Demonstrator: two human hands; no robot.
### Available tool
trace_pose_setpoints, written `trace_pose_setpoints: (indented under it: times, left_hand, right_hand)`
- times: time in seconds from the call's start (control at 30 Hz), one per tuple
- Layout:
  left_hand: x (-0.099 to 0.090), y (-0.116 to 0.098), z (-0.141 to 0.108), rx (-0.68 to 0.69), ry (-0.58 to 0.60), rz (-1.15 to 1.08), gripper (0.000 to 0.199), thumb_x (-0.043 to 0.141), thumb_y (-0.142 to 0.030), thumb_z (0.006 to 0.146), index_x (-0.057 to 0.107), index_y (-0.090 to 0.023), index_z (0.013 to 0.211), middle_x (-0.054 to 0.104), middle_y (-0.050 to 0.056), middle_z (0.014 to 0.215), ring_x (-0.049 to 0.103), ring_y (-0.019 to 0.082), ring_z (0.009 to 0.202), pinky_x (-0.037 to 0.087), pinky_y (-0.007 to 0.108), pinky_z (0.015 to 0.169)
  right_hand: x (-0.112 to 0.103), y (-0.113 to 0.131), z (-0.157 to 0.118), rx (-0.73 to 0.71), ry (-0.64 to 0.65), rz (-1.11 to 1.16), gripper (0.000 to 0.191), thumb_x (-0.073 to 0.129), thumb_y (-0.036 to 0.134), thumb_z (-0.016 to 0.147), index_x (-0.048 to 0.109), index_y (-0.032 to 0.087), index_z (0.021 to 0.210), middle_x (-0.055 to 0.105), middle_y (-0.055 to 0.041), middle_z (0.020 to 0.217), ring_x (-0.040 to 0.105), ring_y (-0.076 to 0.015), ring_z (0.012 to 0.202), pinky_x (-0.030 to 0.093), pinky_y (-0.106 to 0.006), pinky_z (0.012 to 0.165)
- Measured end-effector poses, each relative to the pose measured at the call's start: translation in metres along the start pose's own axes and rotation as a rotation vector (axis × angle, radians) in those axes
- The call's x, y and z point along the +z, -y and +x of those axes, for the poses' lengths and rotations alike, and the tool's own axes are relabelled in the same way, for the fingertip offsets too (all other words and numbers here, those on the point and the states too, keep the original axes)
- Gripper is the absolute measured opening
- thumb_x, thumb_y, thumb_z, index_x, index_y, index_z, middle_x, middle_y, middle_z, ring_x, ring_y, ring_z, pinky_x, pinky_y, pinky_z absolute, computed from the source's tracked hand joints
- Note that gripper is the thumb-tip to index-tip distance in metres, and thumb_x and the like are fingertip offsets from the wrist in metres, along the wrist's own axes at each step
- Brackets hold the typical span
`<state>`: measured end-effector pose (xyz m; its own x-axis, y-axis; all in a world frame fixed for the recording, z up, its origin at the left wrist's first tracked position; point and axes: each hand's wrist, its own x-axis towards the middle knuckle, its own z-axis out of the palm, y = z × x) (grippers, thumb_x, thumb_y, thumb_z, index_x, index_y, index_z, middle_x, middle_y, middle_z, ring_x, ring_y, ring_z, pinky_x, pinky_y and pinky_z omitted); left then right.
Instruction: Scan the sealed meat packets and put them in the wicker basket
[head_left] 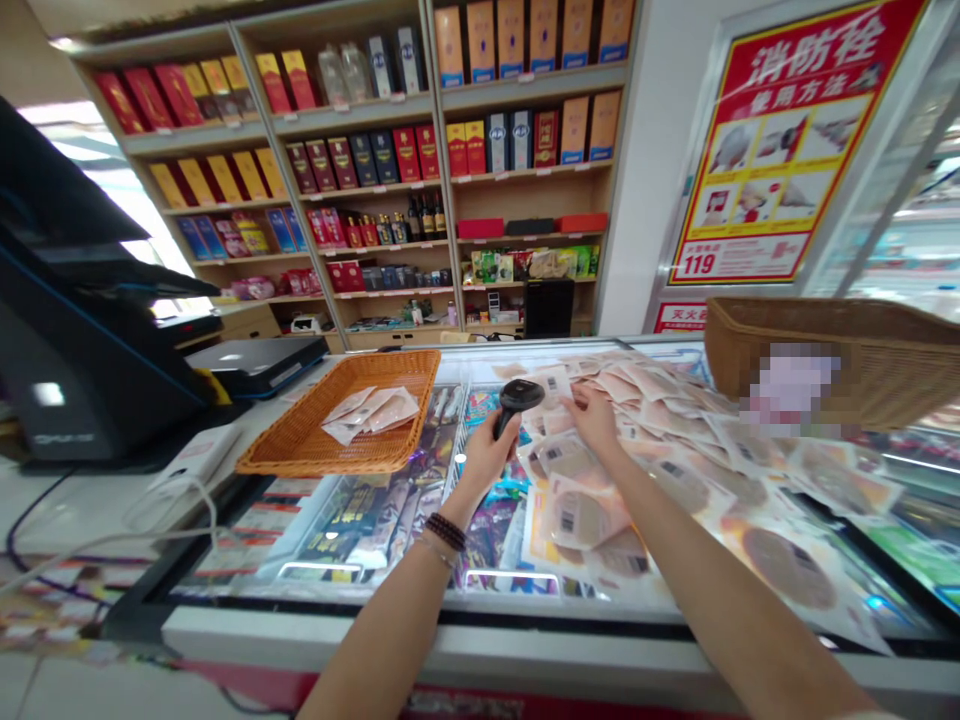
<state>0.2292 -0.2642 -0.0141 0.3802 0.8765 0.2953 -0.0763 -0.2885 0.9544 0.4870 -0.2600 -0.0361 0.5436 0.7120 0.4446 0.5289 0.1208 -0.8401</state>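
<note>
My left hand (480, 458) is shut around the handle of a black handheld barcode scanner (519, 402), whose head points up and away from me. My right hand (592, 420) rests on a spread of flat plastic food packets (577, 512) with barcode labels, its fingertips on a packet's edge. Whether those fingers grip the packet, I cannot tell. The packets lie heaped over the glass top of a chest freezer (480, 590). An orange woven basket (300, 440) holding several flat packets sits just left of my left hand.
A brown wicker basket (862, 365) stands at the right end of the freezer. To the left are a black till terminal (82, 340) and white cables. Behind stand wooden shelves (525, 190) of boxed bottles, and a red-and-yellow fire hydrant instruction poster (780, 140) hangs at right.
</note>
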Motion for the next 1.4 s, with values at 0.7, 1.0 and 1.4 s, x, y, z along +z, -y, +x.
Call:
trace_pose_setpoints:
  times: [0.7,1.0,1.4]
  left_hand:
    - [-0.001,0.004,0.005,0.087,0.071,0.036,0.065,0.069,-0.087,0.094,0.058,-0.025,0.085,0.058,-0.005,0.059,0.048,0.010,0.047,0.035,0.026,0.052]
    - [0.002,0.006,0.010,0.080,0.077,0.003,0.070,0.072,-0.093,0.088,0.058,-0.025,0.085,0.055,-0.006,0.056,0.046,0.010,0.045,0.034,0.025,0.050]
    - [-0.050,-0.034,0.038,0.145,-0.075,-0.014,0.070,0.074,-0.092,0.087,0.058,-0.024,0.081,0.058,-0.004,0.062,0.048,0.009,0.045,0.036,0.025,0.047]
  right_hand:
    - [0.002,0.002,-0.004,-0.028,0.027,-0.015,0.023,0.078,0.029,0.089,0.086,0.027,0.111,0.092,-0.0084,0.113,0.087,-0.0342,0.110,0.067,-0.050,0.108]
    - [0.003,0.001,-0.004,-0.045,0.017,-0.045,0.024,0.078,0.031,0.090,0.087,0.025,0.112,0.092,-0.0104,0.114,0.088,-0.0350,0.111,0.067,-0.050,0.107]
    - [-0.006,0.022,0.050,0.017,-0.077,-0.059,0.025,0.085,0.037,0.086,0.087,0.022,0.105,0.088,-0.0090,0.084,0.088,-0.0326,0.086,0.069,-0.041,0.082]
